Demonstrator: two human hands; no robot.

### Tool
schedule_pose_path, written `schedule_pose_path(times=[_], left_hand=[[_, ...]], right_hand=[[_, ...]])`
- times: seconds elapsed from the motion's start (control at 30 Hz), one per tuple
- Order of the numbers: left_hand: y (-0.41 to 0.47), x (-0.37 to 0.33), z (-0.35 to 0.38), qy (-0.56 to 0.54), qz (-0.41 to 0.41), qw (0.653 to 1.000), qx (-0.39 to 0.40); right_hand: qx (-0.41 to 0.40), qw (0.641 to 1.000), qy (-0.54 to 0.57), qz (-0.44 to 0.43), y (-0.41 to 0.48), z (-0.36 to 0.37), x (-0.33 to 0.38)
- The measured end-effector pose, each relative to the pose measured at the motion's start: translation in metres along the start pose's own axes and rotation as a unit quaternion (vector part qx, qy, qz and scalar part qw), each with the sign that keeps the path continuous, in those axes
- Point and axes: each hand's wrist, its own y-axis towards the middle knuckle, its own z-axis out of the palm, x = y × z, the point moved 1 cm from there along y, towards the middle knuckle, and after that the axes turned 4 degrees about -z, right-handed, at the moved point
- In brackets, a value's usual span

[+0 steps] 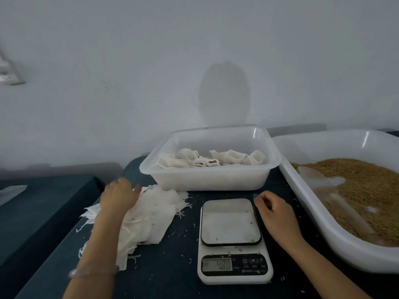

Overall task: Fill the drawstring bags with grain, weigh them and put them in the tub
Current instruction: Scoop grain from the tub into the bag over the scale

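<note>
A loose pile of empty white drawstring bags lies on the dark table left of the scale. My left hand rests on the pile's far left part, fingers spread over the bags. A white kitchen scale stands in the middle with nothing on its platform and a lit display. My right hand hovers just right of the scale's platform, fingers loosely curled, holding nothing. Behind the scale, the white tub holds several filled bags. A large white tray at the right holds brown grain.
A clear plastic scoop lies in the grain tray. Stray grains dot the dark tablecloth around the scale. A second dark table stands to the left across a gap. A white wall rises right behind the tub.
</note>
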Motion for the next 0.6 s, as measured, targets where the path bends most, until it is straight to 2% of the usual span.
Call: schedule_pose_path(times=[0.07, 0.13, 0.4, 0.6], left_hand=[[0.001, 0.008, 0.006, 0.069, -0.001, 0.991, 0.111], [-0.001, 0.013, 0.014, 0.099, 0.009, 0.985, 0.14], [-0.005, 0.011, 0.014, -0.026, -0.015, 0.999, 0.015], [-0.028, -0.005, -0.006, -0.061, 0.039, 0.993, -0.092]], right_hand=[[-0.001, 1.0, 0.004, 0.002, 0.0, 0.0, 0.0], [-0.002, 1.0, 0.004, 0.004, 0.0, 0.0, 0.0], [-0.001, 1.0, 0.001, 0.005, 0.001, 0.0, 0.0], [-0.007, 1.0, 0.011, 0.008, 0.002, -0.001, -0.001]])
